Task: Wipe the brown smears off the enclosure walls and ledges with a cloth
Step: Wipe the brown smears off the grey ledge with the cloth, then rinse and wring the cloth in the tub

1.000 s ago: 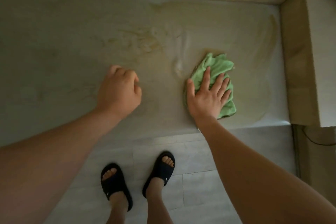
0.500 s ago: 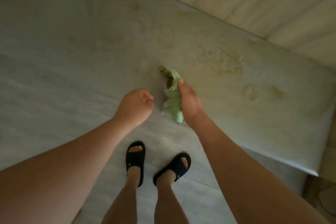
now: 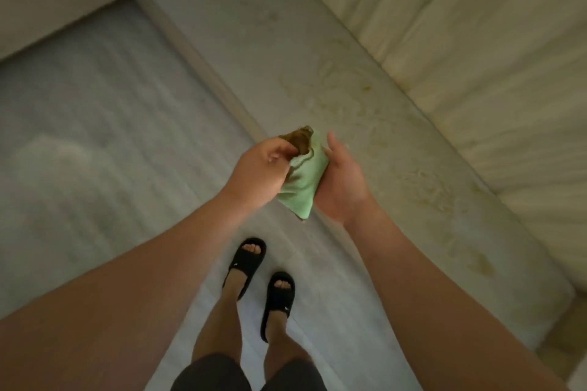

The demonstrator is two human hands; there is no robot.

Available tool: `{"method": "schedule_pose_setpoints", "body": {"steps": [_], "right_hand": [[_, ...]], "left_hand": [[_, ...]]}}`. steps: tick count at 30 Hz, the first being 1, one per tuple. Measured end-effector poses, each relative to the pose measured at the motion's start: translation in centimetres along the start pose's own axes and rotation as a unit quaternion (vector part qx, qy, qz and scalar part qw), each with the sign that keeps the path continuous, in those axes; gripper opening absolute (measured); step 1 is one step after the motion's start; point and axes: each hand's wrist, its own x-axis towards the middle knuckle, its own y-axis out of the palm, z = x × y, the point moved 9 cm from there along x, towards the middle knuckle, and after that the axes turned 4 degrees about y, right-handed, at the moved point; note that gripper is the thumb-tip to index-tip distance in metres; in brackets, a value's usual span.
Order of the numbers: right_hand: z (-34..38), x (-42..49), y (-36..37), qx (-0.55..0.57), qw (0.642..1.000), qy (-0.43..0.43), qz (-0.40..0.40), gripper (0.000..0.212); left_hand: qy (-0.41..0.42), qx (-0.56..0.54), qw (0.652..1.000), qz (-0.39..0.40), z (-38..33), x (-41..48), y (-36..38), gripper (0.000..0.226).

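Cloth (image 3: 301, 181) between both hands, above near edge of the smeared ledge (image 3: 317, 51); ran lengthwise near to far, brown soiled end pointing far. Pinched at that end by left hand (image 3: 260, 171); rested against right hand (image 3: 343, 181), fingers hidden, grip unclear.

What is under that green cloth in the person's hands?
The right hand lies under the green cloth, cradling it; its fingers are hidden behind the fabric. The left hand pinches the cloth's brown-soiled top.
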Motion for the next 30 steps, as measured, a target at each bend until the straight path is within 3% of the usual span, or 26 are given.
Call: {"method": "schedule_pose_setpoints", "body": {"steps": [3,6,9,11,16,19,22,24,27,30], "right_hand": [[-1.3,-2.3,5.0,-0.061,0.997,0.012,0.043,0.067],[-2.3,-4.6,9.8,-0.112,0.992,0.02,0.058,0.046],[-3.3,-6.9,15.0,-0.143,0.984,0.025,0.106,0.069],[-4.1,-7.6,17.7,-0.146,0.979,0.037,0.136,0.072],[-8.7,-9.3,25.3,-0.141,0.963,0.118,0.199,0.077],[-11.4,-10.5,29.5,-0.157,0.945,0.156,0.24,0.077],[-14.2,-10.2,31.4,-0.236,0.942,0.149,0.188,0.048],[-16.3,-9.3,31.9,-0.402,0.903,0.103,0.11,0.03],[-20.4,-9.4,34.7,-0.623,0.776,0.056,0.075,0.018],[-26.5,-12.1,41.6,-0.675,0.715,0.008,0.181,0.049]], "left_hand": [[0.005,-0.022,0.999,-0.033,-1.1,-4.6,-4.6,0.043],[-0.104,-0.037,0.983,-0.147,0.4,-10.0,-10.9,0.018],[-0.229,-0.056,0.96,-0.148,2.4,-14.4,-14.4,0.044],[-0.249,-0.125,0.953,-0.117,2.5,-16.1,-15.2,0.053],[-0.189,-0.361,0.899,-0.162,2.9,-20.9,-19.3,0.033],[-0.122,-0.37,0.882,-0.264,3.1,-24.2,-24.5,0.01],[-0.068,-0.348,0.862,-0.361,3.6,-28.2,-29.8,0.013],[-0.059,-0.249,0.88,-0.399,4.2,-31.9,-33.4,0.009],[-0.038,-0.17,0.91,-0.377,5.7,-36.7,-37.1,0.006],[-0.039,-0.107,0.939,-0.324,7.7,-41.9,-40.3,0.005]]}}
